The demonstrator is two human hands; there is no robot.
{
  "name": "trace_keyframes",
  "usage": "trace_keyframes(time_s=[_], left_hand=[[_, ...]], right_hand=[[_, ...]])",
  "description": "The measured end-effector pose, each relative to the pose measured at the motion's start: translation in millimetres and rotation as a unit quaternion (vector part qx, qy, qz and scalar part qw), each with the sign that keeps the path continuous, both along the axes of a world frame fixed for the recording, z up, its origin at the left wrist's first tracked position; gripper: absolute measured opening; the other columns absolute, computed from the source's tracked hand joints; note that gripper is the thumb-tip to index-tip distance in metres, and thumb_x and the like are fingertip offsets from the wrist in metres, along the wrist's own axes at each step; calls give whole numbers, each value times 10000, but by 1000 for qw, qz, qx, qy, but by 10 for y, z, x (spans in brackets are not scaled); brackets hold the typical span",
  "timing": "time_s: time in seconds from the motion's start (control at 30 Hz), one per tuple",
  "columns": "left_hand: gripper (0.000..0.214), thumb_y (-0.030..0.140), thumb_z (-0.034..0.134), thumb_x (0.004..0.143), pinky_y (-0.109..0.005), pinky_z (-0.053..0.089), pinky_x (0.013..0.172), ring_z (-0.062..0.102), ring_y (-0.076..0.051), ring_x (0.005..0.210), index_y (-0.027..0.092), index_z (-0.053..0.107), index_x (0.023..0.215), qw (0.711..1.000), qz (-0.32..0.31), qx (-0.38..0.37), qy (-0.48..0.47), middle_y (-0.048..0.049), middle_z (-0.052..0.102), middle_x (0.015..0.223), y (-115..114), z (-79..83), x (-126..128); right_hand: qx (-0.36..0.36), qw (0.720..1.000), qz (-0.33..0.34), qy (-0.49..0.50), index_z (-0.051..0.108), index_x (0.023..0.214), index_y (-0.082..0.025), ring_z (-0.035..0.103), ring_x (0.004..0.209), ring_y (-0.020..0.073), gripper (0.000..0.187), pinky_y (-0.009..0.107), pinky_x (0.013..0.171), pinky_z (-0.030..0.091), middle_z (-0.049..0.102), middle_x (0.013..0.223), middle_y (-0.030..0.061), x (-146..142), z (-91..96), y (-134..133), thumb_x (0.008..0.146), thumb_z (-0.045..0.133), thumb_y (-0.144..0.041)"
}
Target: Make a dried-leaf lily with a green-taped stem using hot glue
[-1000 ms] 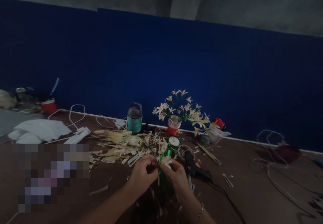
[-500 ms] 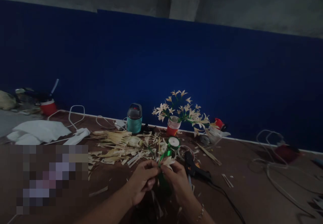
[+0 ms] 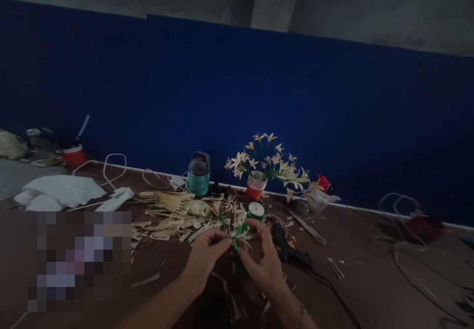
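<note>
My left hand (image 3: pixel 208 256) is closed in a pinch, thumb against forefinger, on the green-wrapped stem of a pale handmade flower (image 3: pixel 246 243). On the other side is my right hand (image 3: pixel 263 257), its thumb beside the stem and its forefinger raised apart from it. Between the hands, shiny green tape (image 3: pixel 242 229) curves up from the stem toward a tape roll (image 3: pixel 256 210) with a white centre. The petals are partly covered by my right fingers.
A striped red-and-white paper cup (image 3: pixel 255 187) holds several finished flowers. Dried husk strips (image 3: pixel 168 204) spread to the left. A black glue gun (image 3: pixel 292 254) lies right of my hands, its cord trailing forward. Behind stand a teal-and-grey device (image 3: pixel 199 175) and a blue wall panel (image 3: pixel 237 87).
My right hand has opened from its pinch at the flower, the forefinger lifting up and away from the thumb. My left hand stays at the stem. The view has shifted slightly.
</note>
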State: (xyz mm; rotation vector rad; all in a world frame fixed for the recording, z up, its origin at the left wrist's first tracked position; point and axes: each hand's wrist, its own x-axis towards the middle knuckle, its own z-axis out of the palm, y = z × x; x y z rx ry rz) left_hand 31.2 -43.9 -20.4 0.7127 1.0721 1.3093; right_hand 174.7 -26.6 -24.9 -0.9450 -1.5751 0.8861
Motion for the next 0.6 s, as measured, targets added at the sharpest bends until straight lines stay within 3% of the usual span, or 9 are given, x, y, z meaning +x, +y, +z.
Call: trace_keyframes(time_s=[0.1, 0.17, 0.3, 0.47, 0.6], left_hand=[[155, 240, 698, 564, -199, 350, 470, 486, -101, 456, 150, 571, 568, 998, 5, 5, 60, 41, 570, 464, 16, 31, -20], [133, 226, 687, 563, -204, 357, 480, 489, -106, 469, 150, 579, 569, 996, -5, 19, 86, 40, 569, 473, 9, 40, -17], [166, 233, 713, 543, -209, 380, 507, 513, -110, 504, 149, 597, 627, 997, -27, 22, 69, 37, 586, 523, -10, 32, 4], [284, 286, 766, 515, -219, 401, 511, 527, -102, 485, 150, 584, 686, 996, -68, -24, -49, 36, 591, 542, -3, -44, 37], [280, 307, 768, 513, -208, 383, 490, 519, -102, 475, 153, 565, 631, 996, -56, -32, -58, 26, 595, 519, 2, -89, 47]], right_hand=[[167, 970, -52, -172, 580, 996, -233, 475, 1048, 248, 299, 396, 887, 362, 543, 1112, 73, 37, 49, -1, 705, 583, -163], [216, 942, -67, -248, 614, 868, -233, 484, 1010, 241, 185, 391, 842, 360, 565, 1065, 60, 43, 46, -1, 726, 547, -134], [256, 916, -93, -295, 621, 773, -238, 503, 932, 216, 149, 354, 764, 341, 607, 948, 34, 42, 8, 4, 749, 532, -121], [275, 907, -140, -286, 632, 775, -242, 519, 864, 199, 137, 350, 760, 312, 624, 863, 20, 29, -3, -28, 752, 542, -140], [278, 906, -153, -281, 641, 759, -244, 528, 839, 193, 121, 348, 763, 308, 630, 820, 12, 14, -6, -52, 751, 561, -153]])
